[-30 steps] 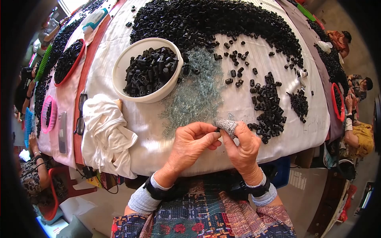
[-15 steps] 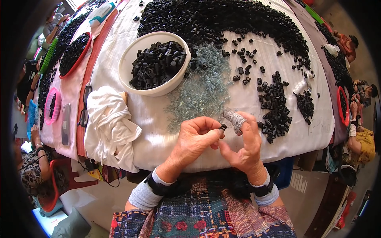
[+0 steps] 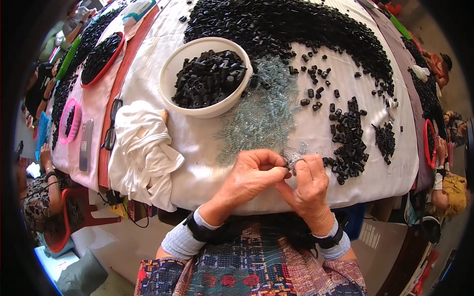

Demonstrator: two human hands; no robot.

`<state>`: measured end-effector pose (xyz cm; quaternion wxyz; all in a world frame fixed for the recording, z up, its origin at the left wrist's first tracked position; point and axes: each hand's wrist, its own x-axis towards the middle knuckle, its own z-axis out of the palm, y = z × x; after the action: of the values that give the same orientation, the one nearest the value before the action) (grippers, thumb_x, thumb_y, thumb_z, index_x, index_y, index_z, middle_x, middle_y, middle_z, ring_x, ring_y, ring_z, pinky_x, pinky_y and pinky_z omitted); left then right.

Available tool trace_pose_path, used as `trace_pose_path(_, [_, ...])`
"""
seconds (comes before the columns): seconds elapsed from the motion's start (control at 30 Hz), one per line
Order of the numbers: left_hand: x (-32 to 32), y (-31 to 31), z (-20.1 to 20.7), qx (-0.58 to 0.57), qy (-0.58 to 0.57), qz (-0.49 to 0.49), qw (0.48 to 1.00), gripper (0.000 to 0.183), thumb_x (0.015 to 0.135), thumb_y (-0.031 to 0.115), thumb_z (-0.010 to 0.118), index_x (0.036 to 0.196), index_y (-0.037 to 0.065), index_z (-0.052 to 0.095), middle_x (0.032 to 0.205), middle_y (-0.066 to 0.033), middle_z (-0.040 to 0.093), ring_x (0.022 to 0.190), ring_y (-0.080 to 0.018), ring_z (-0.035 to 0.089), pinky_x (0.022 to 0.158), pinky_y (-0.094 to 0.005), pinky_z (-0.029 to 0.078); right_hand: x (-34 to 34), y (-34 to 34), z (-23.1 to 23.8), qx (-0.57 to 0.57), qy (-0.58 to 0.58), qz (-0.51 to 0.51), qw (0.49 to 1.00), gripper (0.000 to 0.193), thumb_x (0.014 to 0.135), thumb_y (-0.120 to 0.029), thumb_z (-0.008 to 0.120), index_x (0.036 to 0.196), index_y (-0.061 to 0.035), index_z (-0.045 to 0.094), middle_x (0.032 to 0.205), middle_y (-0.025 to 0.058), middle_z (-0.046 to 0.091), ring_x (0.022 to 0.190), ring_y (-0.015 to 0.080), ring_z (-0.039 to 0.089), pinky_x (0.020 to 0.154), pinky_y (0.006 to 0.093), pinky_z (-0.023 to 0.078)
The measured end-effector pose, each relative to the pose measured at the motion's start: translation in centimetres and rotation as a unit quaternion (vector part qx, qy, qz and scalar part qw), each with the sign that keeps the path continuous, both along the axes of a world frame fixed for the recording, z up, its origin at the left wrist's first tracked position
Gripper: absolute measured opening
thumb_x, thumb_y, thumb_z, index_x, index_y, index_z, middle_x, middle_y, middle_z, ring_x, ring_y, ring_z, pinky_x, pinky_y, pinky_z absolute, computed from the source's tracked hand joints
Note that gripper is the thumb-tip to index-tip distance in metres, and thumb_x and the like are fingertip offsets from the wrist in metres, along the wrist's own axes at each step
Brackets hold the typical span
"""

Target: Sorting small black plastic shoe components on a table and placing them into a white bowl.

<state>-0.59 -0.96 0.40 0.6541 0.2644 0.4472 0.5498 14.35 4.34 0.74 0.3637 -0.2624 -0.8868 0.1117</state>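
My left hand (image 3: 254, 172) pinches a small black plastic part (image 3: 287, 170) between thumb and fingertips, above the near edge of the white-covered table. The part is mostly hidden by the fingers. Meeting it from the other side is my right hand (image 3: 312, 185), its fingers bent inward and closed. A grey wrap (image 3: 294, 159) covers that hand's index finger, and what lies under its tip is out of sight. Just beyond both hands spreads a heap of small pale-blue metal springs (image 3: 266, 111). A cluster of black parts (image 3: 348, 143) lies to the right.
A white bowl (image 3: 165, 81) full of black parts stands left of the springs. A long black heap (image 3: 291, 24) curves along the far side. Smaller black pieces (image 3: 385, 140) lie right, and a crumpled white cloth (image 3: 140, 153) left. Other people work at both sides.
My right hand has bent its fingers down and inward, bringing the wrapped index finger against the black part in my left hand. The whole view has shifted slightly.
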Motion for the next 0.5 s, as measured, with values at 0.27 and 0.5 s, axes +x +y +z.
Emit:
trace_pose_path(0.27, [0.1,0.17,0.27,-0.003,0.036,-0.004,0.999,0.012,0.077,0.003,0.061,0.085,-0.006,0.062,0.08,-0.0065,0.065,0.077,-0.0104,0.062,0.068,-0.0215,0.05,0.41,-0.05,0.05,0.023,-0.055,0.006,0.998,0.034,0.058,-0.011,0.074,0.082,0.0008,0.054,0.076,0.0127,0.051,0.067,0.0293,0.051,0.057,0.0372,0.044])
trace_pose_path(0.5, [-0.07,0.14,0.2,-0.009,0.078,-0.031,0.996,0.011,0.078,0.002,0.06,0.087,-0.004,0.062,0.081,-0.0024,0.063,0.076,-0.0075,0.058,0.067,-0.0204,0.048,0.33,-0.31,0.39,-0.01,-0.059,0.007,0.998,0.034,0.059,-0.01,0.074,0.082,0.0005,0.052,0.075,0.0127,0.05,0.065,0.0294,0.053,0.054,0.0364,0.045])
